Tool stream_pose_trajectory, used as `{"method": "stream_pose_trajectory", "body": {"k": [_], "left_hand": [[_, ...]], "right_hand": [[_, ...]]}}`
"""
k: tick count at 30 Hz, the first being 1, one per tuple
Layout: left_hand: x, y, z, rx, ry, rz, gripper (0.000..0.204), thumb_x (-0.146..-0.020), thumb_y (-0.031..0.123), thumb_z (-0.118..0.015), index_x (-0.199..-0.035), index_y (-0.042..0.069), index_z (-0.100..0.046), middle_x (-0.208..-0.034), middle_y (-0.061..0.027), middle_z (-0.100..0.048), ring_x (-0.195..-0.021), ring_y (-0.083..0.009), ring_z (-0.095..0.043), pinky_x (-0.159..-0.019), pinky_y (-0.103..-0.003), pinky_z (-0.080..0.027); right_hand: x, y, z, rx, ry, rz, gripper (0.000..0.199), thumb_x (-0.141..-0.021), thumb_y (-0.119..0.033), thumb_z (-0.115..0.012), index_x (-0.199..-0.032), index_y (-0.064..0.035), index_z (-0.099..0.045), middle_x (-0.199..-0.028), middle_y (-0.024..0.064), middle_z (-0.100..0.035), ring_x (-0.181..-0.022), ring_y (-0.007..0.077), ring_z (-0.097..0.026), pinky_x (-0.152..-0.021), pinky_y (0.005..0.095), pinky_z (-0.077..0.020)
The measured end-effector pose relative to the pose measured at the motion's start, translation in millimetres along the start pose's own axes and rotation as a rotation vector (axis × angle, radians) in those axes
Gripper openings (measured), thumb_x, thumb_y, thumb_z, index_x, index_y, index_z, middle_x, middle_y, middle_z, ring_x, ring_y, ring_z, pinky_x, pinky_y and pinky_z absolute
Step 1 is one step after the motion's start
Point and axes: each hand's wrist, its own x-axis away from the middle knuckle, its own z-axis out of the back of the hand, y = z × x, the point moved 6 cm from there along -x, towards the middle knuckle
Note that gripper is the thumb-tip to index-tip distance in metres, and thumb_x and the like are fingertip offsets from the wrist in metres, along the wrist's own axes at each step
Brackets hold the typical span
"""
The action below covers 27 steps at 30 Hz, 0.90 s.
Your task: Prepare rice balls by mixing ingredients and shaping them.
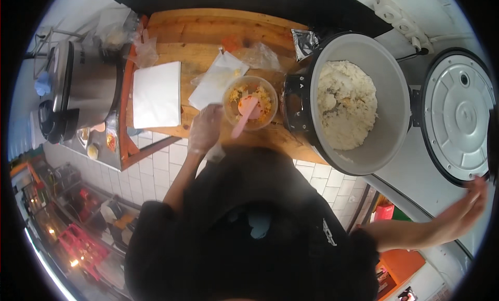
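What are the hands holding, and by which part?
I can't tell: the left hand is by the left side of the bowl, the right hand by the near edge of the pot lid.

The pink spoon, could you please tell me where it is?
In the head view's upper middle, the pink spoon sits in the bowl, between the left hand and rice cooker.

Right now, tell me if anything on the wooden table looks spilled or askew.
Slightly untidy: small yellowish food bits lie outside the clear tub, on a white sheet beside it. That sheet sits askew, angled to the table.
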Motion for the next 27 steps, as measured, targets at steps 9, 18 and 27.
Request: {"method": "stream_pose_trajectory", "body": {"k": [9,18,27], "left_hand": [[-50.7,-61.8,-81.6,0.172,-0.145,-0.057,0.033,-0.086,0.016,-0.056,-0.117,0.005,-0.058,-0.105,-0.0182,-0.066,-0.096,-0.0362,-0.064,-0.083,-0.043,-0.051],[-46.1,-58.4,-51.8,0.092,-0.027,-0.326,0.031,-0.095,0.022,-0.050,-0.116,0.002,-0.061,-0.095,-0.0146,-0.066,-0.082,-0.0286,-0.063,-0.078,-0.038,-0.050],[-44.3,202.4,0.4,0.349,0.077,-0.695,0.042,-0.092,0.028,-0.057,-0.125,0.003,-0.053,-0.118,-0.0186,-0.060,-0.106,-0.0330,-0.058,-0.093,-0.042,-0.045]], "right_hand": [[427.6,-97.0,-280.3,-0.034,-1.713,0.346,0.074,-0.079,-0.028,-0.069,-0.131,0.0100,-0.033,-0.102,0.0315,-0.060,-0.093,0.0403,-0.064,-0.077,0.0491,-0.0517],[281.3,-135.1,-151.3,-0.652,-1.331,0.280,0.049,-0.089,-0.002,-0.045,-0.138,-0.0046,-0.037,-0.124,0.0303,-0.049,-0.108,0.0428,-0.056,-0.092,0.0476,-0.0457],[103.8,90.5,-202.2,0.882,-1.254,0.353,0.023,-0.092,-0.017,-0.054,-0.107,-0.0049,-0.065,-0.099,0.0110,-0.069,-0.094,0.0311,-0.067,-0.076,0.0436,-0.0542]]}}
